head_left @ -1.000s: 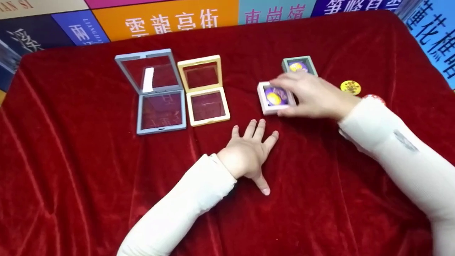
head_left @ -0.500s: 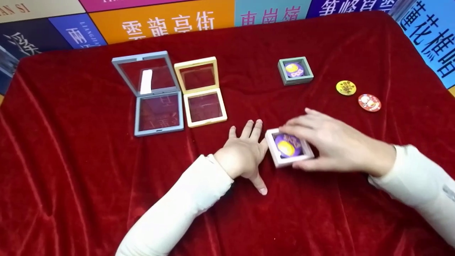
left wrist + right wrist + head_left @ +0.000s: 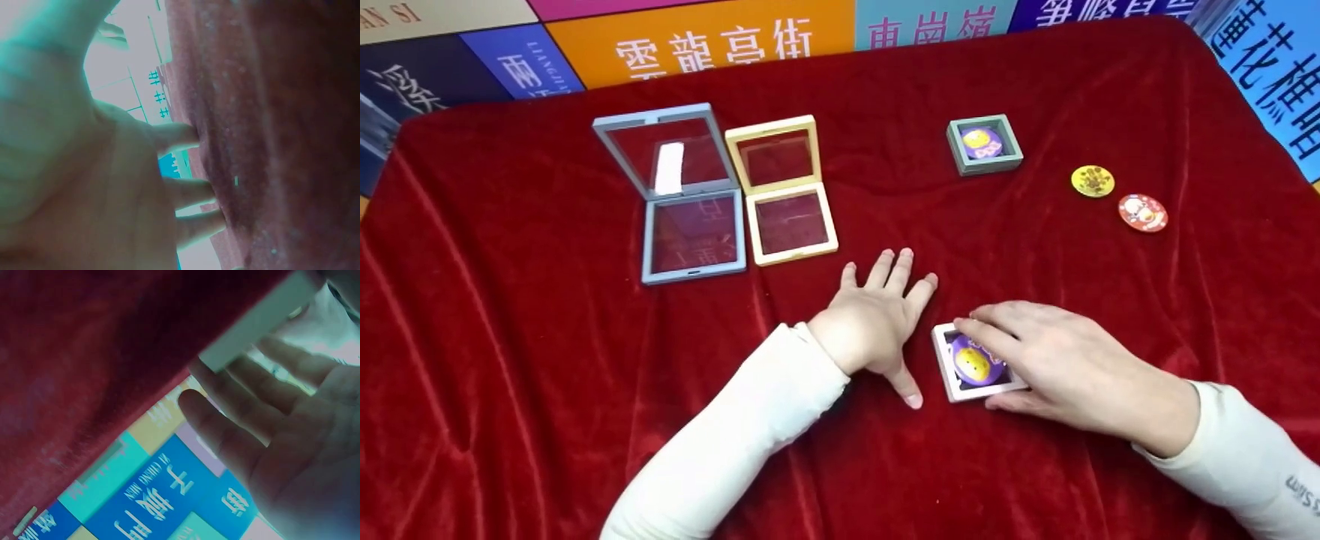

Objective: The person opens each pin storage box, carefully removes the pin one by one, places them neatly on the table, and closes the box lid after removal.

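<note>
My right hand [image 3: 1072, 367] grips a small pale pink square display frame [image 3: 943, 364] by its right side, with the thumb at the near edge and the fingers at the far edge. Inside the frame shows a purple round badge [image 3: 973, 365] with a yellow figure. In the right wrist view, a pale side of the display frame [image 3: 242, 337] appears by the fingers. My left hand [image 3: 871, 322] rests on the red cloth, fingers straight and spread, left of that frame and holding nothing. The left wrist view shows its fingertips [image 3: 194, 191] against the cloth.
A blue frame [image 3: 694, 276] and a yellow frame [image 3: 799, 257] stand unfolded at the left. A green frame [image 3: 990, 166] with a purple badge lies at the back. Yellow [image 3: 1093, 181] and red [image 3: 1143, 213] badges lie at right. Lettered panels [image 3: 750, 37] border the cloth.
My right hand has brought the pink frame from near the green one toward the front, to the right of my left hand. The left hand has stayed in place.
</note>
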